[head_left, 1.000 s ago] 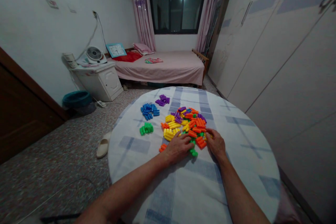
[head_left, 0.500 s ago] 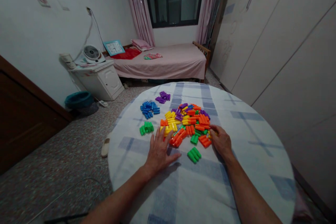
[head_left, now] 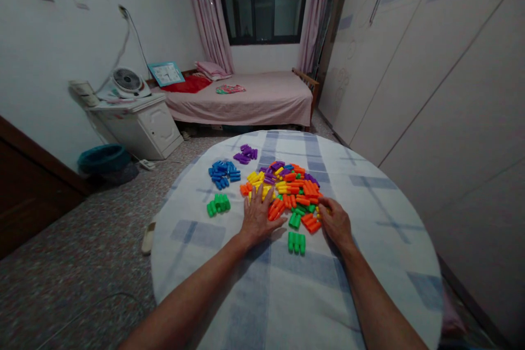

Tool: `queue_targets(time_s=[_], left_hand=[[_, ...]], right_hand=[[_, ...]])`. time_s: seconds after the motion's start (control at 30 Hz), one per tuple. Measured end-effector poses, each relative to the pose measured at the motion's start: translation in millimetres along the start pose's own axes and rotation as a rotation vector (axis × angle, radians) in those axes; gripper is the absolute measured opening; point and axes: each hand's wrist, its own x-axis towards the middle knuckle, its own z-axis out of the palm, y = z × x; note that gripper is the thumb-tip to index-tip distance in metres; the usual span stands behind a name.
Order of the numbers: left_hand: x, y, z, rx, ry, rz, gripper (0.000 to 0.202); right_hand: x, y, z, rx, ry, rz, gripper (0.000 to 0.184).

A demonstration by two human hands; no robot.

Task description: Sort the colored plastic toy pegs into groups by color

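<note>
A mixed pile of plastic blocks, orange, yellow, purple and green, lies in the middle of a round table under a checked cloth. My left hand rests flat on the pile's left edge, fingers spread over yellow and orange pieces. At the pile's right edge my right hand lies with its fingers curled against orange blocks; whether it holds any is hidden. A green block cluster sits alone between my hands. Sorted groups lie to the left: green blocks, blue blocks and purple blocks.
Beyond the table stand a bed with a pink cover, a white bedside cabinet with a small fan, and a teal basin on the floor. A slipper lies by the table's left edge. White wardrobes line the right wall.
My left hand left the pile's near middle, spread flat and moved onto the pile's left edge. A green cluster now lies apart from the pile. My right hand has hardly moved.
</note>
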Motion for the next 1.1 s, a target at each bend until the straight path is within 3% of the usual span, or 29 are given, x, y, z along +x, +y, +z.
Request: queue_targets(time_s=[0.1, 0.2, 0.4, 0.57, 0.73, 0.9, 1.1], left_hand=[[-17.5, 10.0, -12.2, 0.025, -0.042, 0.151, 0.098], [-31.4, 21.1, -10.5, 0.05, -0.138, 0.273, 0.106], [-13.3, 21.9, 12.3, 0.071, -0.084, 0.181, 0.083], [4.0, 26.8, -3.8, 0.107, -0.084, 0.172, 0.07], [6.6, 46.7, -14.9, 0.165, -0.193, 0.298, 0.028], [8.6, 62.1, -0.6, 0.27, -0.202, 0.264, 0.03], [10.3, 64.6, 3.7, 0.257, -0.198, 0.263, 0.025]], right_hand=[[0.7, 0.3, 0.4, -0.004, -0.003, 0.005, 0.037], [1.3, -1.2, 0.0, -0.047, 0.013, 0.008, 0.036], [2.1, -4.7, -1.8, -0.049, 0.018, 0.015, 0.036], [4.0, -3.8, -0.9, -0.07, 0.032, -0.009, 0.035], [6.5, -0.7, 0.6, -0.069, 0.025, -0.011, 0.034], [6.4, 0.5, 0.0, -0.047, 0.02, -0.021, 0.035], [7.6, -2.0, -1.1, -0.057, 0.011, -0.025, 0.034]])
